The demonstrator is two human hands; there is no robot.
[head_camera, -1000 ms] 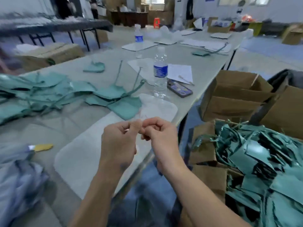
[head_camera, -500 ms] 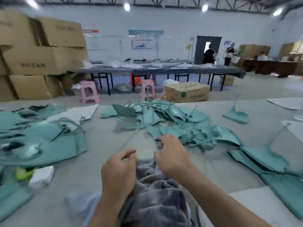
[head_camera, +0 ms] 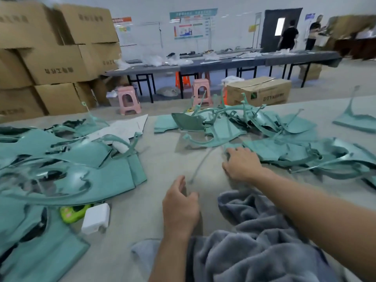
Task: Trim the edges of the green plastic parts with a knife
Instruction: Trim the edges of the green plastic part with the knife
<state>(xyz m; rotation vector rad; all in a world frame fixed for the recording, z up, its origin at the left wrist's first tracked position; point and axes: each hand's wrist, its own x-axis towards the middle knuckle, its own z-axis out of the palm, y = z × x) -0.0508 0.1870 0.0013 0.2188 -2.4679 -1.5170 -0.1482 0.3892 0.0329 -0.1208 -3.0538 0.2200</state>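
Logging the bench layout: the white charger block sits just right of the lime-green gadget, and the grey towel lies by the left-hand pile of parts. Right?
Not quite. The head view shows the grey towel at the near edge under the person's forearms. The white charger block does sit just right of the lime-green gadget.

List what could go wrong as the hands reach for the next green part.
1. The right hand reaches into tangled green parts; lifting one may drag others along.
2. No knife shows; it may lie hidden under the grey cloth or the parts, risking a cut to the left hand.

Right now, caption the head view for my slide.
Right hand reaches toward green plastic parts; left hand hovers empty beside a grey towel.
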